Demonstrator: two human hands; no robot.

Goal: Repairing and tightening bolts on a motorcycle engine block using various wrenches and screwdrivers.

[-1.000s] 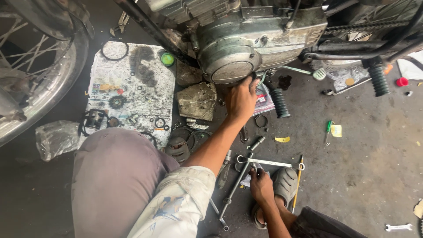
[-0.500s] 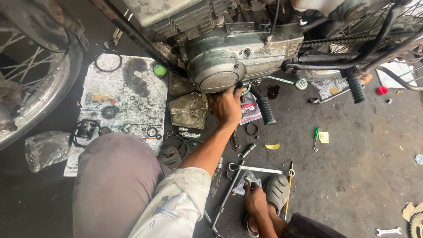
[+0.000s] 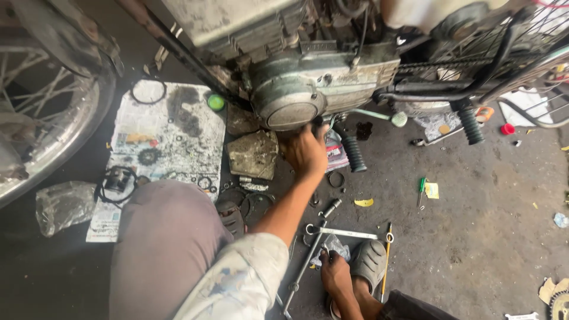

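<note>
My left hand reaches up to the underside of the round grey engine cover of a motorcycle, its fingertips hidden against the metal. My right hand is low on the concrete floor, beside my foot in a grey sandal. Its fingers lie curled on a crumpled pale rag and a long T-handle wrench. A ring spanner lies just beyond it. Whether either hand grips something stays hidden.
A dirty newspaper sheet holds gaskets, rings and a small gear. A spoked wheel is at left, a clear plastic bag below it. A kick lever, a footpeg, a green-handled screwdriver and a red cap are at right.
My left hand stays against the underside of the engine cover. My right hand has slid slightly toward me among the tools. The view has shifted a little.
</note>
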